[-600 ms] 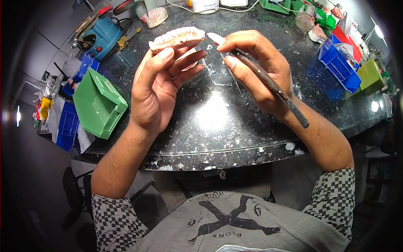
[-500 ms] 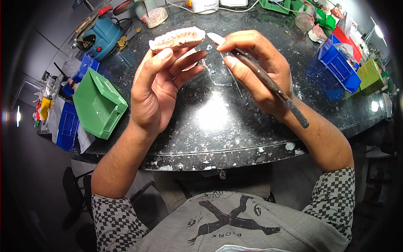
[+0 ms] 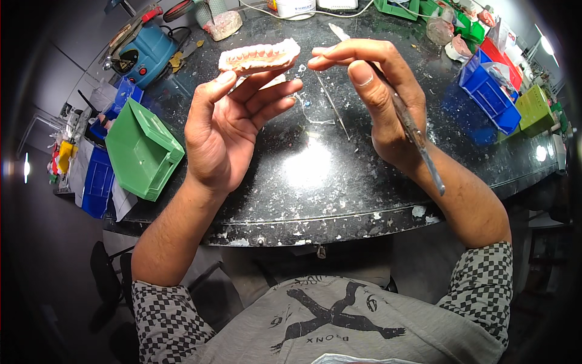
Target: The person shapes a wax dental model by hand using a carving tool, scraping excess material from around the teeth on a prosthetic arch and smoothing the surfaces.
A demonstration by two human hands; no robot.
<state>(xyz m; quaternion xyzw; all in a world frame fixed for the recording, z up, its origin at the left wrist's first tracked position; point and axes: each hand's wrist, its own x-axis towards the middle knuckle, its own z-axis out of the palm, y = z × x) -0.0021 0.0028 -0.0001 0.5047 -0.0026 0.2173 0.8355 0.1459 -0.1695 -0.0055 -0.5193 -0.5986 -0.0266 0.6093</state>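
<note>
Dental cast and knife held above a spattered black bench

In the head view, a green bin (image 3: 142, 148) at the left opens toward the camera, with a blue bin (image 3: 97, 185) beside it. At the right, a larger blue bin (image 3: 485, 97) has crumpled clear plastic in it, between a red bin (image 3: 512, 70) and a yellow-green bin (image 3: 536, 112). A white tub (image 3: 296, 7) stands at the far edge.

The glossy black bench (image 3: 291, 203) carries white flecks and a bright lamp reflection; a thin metal probe (image 3: 333, 109) lies on it. A blue machine (image 3: 142, 57) sits far left.

The dental cast (image 3: 259, 56) is pinkish white, with a row of teeth and a rough base, raised above the bench. The left hand (image 3: 224, 130) pinches it between thumb and fingers, lower fingers spread. The right hand (image 3: 388, 130) loosely cradles a dark-handled knife (image 3: 415, 133), thumb lifted and fingers extended toward the cast.
</note>
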